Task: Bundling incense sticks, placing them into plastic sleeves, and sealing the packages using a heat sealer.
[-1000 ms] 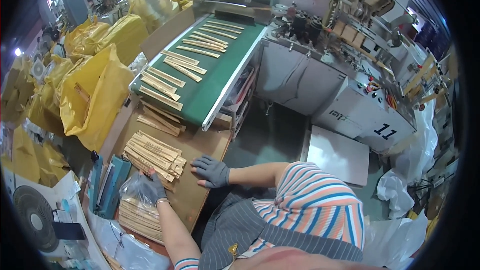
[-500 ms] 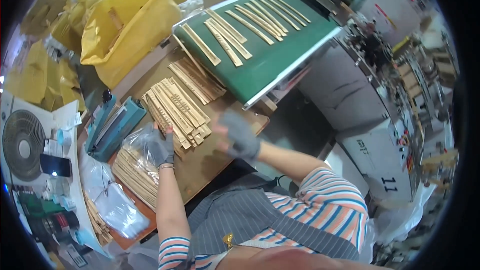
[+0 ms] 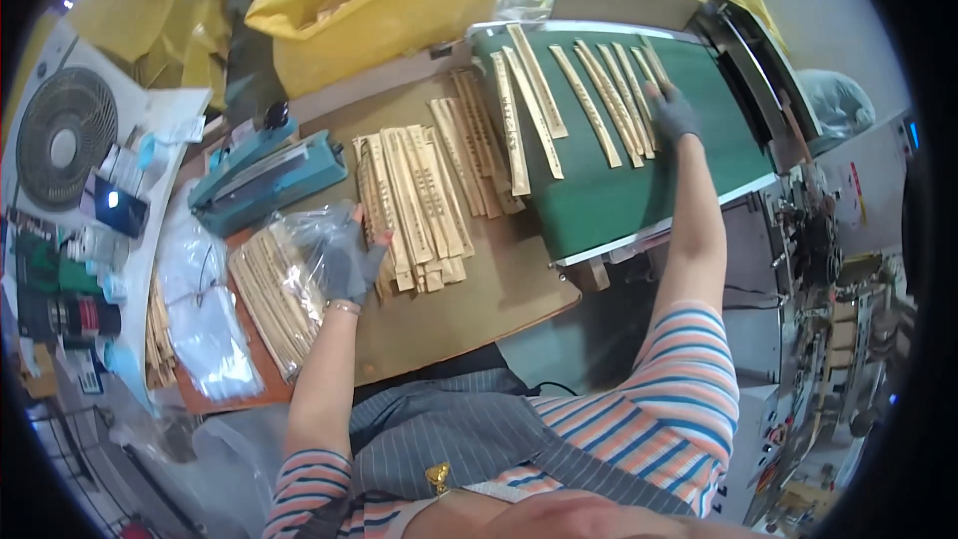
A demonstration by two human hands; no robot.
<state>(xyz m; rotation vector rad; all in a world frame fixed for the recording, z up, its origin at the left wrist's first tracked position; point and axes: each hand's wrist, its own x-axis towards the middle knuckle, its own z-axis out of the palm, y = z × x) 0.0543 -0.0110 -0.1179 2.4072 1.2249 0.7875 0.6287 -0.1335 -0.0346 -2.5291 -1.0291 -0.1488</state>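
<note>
My right hand (image 3: 675, 115), in a grey fingerless glove, reaches over the green conveyor belt (image 3: 599, 210). Its outstretched fingertips are at the rightmost of several long, narrow printed paper packets (image 3: 589, 105), which look like wrapped chopsticks. My left hand (image 3: 351, 258), gloved alike, rests with thumb and fingers apart against the left side of a stacked pile of the same packets (image 3: 414, 205). Close to that hand, a clear plastic bag (image 3: 304, 240) partly covers another bundle of packets (image 3: 271, 289). Whether the left hand touches the bag, I cannot tell.
A brown board (image 3: 489, 289) carries the pile and a darker row of packets (image 3: 479, 155) beside the belt. Left stand a teal sealing device (image 3: 269, 175), clear bags (image 3: 205, 309) and a fan (image 3: 67, 138). A large yellow bag (image 3: 389, 20) stands behind. Machinery (image 3: 818, 210) lines the right.
My right hand has swung from beside the pile out to the far right packets on the belt. The left hand stays by the pile. The whole view has turned.
</note>
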